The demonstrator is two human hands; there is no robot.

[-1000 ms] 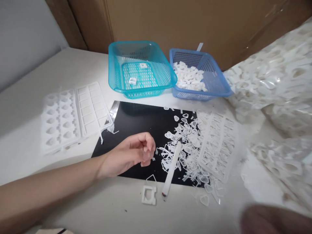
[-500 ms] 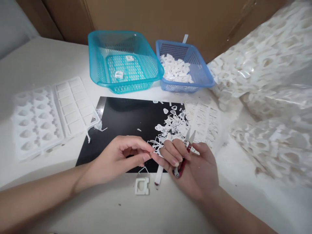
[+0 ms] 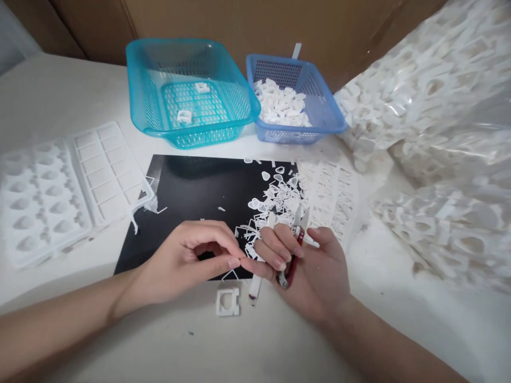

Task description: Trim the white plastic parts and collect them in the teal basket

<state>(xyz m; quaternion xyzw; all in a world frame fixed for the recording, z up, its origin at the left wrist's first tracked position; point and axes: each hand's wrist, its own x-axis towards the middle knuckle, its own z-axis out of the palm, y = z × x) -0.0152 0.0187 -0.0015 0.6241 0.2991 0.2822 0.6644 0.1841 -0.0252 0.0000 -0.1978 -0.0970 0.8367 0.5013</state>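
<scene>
My right hand [image 3: 307, 271] holds red-handled thread snips [image 3: 294, 255], blades pointing up and away, under its curled fingers. My left hand [image 3: 199, 255] pinches thumb and forefinger at the tip of my right little finger; any small piece between them is hidden. Just below lies a white square plastic frame [image 3: 228, 302] with a round opening. A slim white tool [image 3: 255, 284] runs beneath the right fingers, its middle covered. White plastic offcuts [image 3: 279, 197] are heaped beyond the right hand on a black mat [image 3: 191, 186].
A turquoise basket [image 3: 191, 135] with two white frames stands at the back, beside a blue basket [image 3: 335, 119] of white parts. Left is an open white moulded tray [image 3: 51, 197]. Clear bags [image 3: 431, 117] of white pieces bulge on the right; a slotted white sheet [image 3: 331, 197] lies near them.
The whole scene has shifted slightly left and up in view. Both hands keep the same pose, left fingertips at the right little finger, snips still in the right palm.
</scene>
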